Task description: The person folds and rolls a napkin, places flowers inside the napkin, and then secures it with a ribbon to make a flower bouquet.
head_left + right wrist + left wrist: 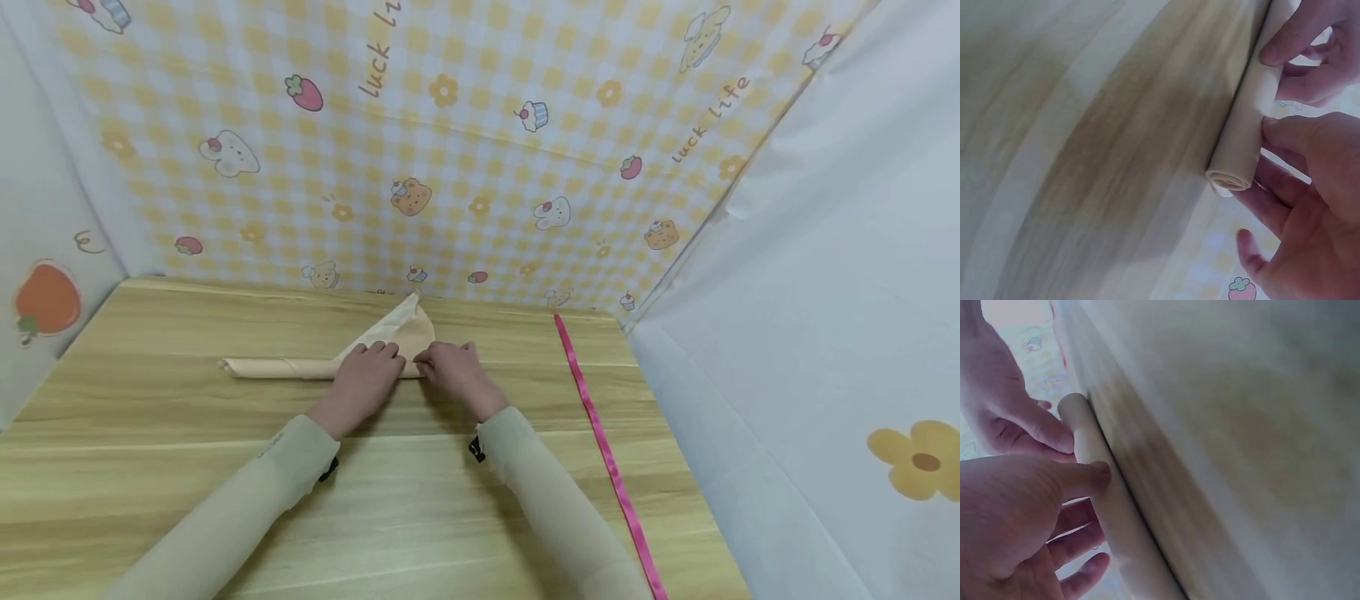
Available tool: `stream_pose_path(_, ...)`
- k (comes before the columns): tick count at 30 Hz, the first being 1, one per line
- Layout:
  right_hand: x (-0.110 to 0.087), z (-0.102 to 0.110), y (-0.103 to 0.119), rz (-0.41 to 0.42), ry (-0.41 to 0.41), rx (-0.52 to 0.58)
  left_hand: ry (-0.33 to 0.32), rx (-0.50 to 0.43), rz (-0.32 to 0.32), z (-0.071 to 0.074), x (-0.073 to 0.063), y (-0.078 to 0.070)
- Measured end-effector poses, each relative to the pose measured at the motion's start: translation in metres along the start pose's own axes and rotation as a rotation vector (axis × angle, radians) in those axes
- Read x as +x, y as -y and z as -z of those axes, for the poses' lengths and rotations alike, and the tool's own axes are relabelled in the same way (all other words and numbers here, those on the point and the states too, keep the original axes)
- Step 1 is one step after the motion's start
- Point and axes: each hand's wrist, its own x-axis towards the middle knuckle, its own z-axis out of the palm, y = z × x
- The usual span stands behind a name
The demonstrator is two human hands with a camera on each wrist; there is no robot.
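Observation:
A cream-coloured sheet [258,367] lies rolled into a long thin tube across the tabletop. Its unrolled corner [411,332] stands up behind the tube, towards the back wall. My left hand [365,383] grips the tube's middle, thumb on the near side and fingers beyond it. Close to the right end, my right hand [459,372] pinches the roll between thumb and fingers. In the right wrist view the tube's end [1230,180] shows spiral layers. The left wrist view has the roll [1119,515] under the left thumb, both hands side by side.
A pink ribbon [600,433] lies lengthwise on the wooden table [360,508], right of the right arm. Behind the table rises a yellow checked cloth [480,150] with printed cartoons. White sheets [795,333] hang at both sides.

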Motion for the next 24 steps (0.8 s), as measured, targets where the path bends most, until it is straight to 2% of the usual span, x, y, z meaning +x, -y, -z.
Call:
stream_pose_path(7,-0.010,0.001,0.002,0.030,-0.001,0.027,0.089,-0.186,0.012,0.010,0.002,0.006)
stream_pose_path(12,-0.021,0.001,0.006,0.104,-0.023,-0.054,0.139,-0.265,0.029,0.018,-0.001,0.009)
stream_pose_path(15,-0.024,0.000,0.007,0.125,-0.054,-0.089,0.147,-0.246,0.024,0.022,-0.004,0.005)
stream_pose_path(18,-0.022,0.000,0.006,0.125,-0.060,-0.086,0.125,-0.196,0.030,0.024,-0.007,0.000)
stream_pose_path(24,-0.013,0.004,0.003,0.085,-0.005,-0.040,0.071,-0.091,0.117,0.021,-0.011,-0.012)
